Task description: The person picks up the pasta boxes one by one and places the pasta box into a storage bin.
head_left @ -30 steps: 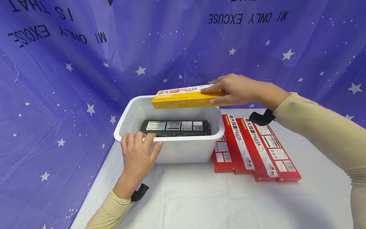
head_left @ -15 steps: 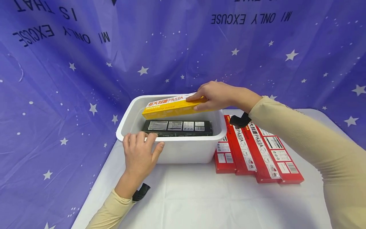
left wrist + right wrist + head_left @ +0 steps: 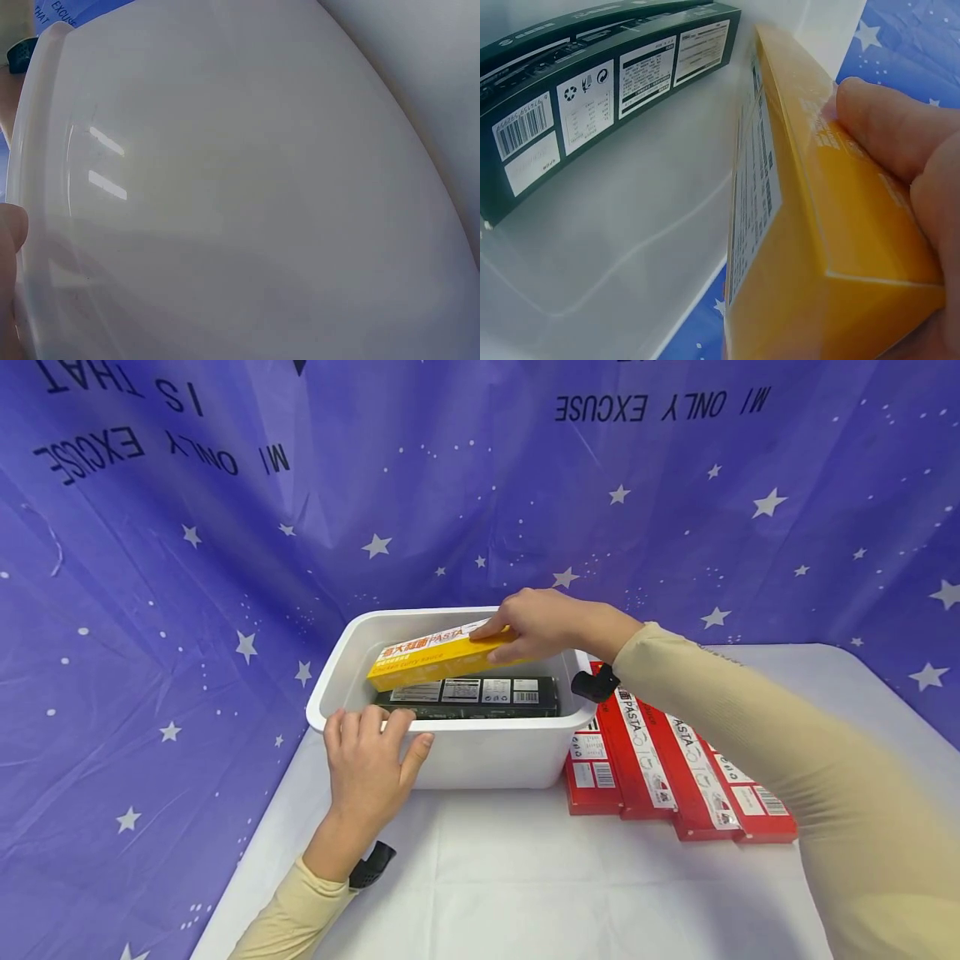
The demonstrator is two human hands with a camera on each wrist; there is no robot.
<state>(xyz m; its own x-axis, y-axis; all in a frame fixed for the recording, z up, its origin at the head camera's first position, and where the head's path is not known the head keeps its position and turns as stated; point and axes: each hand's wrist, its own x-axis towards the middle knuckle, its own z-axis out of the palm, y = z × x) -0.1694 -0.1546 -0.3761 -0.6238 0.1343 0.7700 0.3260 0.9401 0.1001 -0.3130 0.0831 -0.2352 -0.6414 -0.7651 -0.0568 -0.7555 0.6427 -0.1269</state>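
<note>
My right hand [image 3: 543, 622] grips one end of a yellow pasta box [image 3: 423, 664], labelled chicken curry sauce. The box slants down to the left inside the white plastic bin [image 3: 487, 756], its far end lower than the held end. In the right wrist view the thumb presses on the yellow box [image 3: 855, 202], and two dark green boxes [image 3: 645, 79] stand along the opposite wall of the bin. My left hand [image 3: 367, 768] holds the bin's front rim, fingers over the edge and thumb outside. The left wrist view shows mostly the bin's outer wall [image 3: 240, 180].
Several red pasta boxes [image 3: 645, 760] lie overlapping to the right of the bin, partly under my right forearm. A white cloth [image 3: 517, 877] covers the table. A purple star-printed curtain [image 3: 450, 485] hangs close behind the bin.
My right hand has moved left and down, bringing the yellow pasta box from above the bin's back rim into the bin with more tilt. The left hand stays on the rim.
</note>
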